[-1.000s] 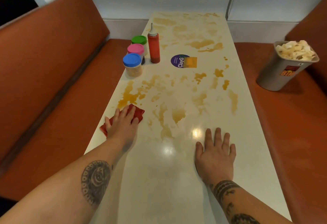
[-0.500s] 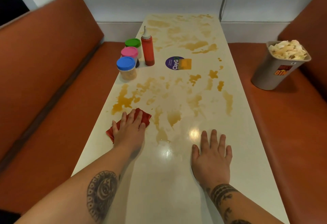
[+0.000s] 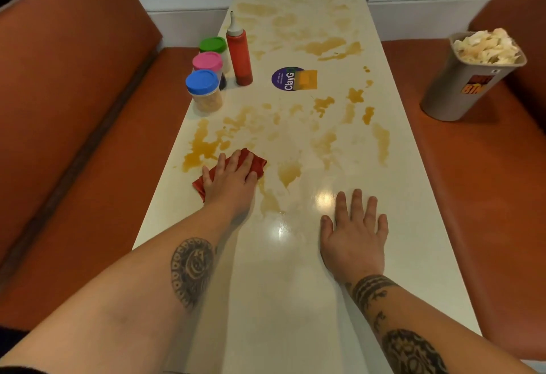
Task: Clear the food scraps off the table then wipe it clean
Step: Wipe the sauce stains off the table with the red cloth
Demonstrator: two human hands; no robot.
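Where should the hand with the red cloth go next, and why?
Probably a short push forward and left. The left hand presses the red cloth flat at the near edge of the orange smears, while the table nearer the person already looks clean. The right hand just braces.

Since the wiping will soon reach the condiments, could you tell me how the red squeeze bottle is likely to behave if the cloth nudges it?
The red squeeze bottle stands tall and narrow, so a nudge near its top would probably tip it. It looks like soft plastic, likely unbreakable. The jars close on its left might stop a fall that way.
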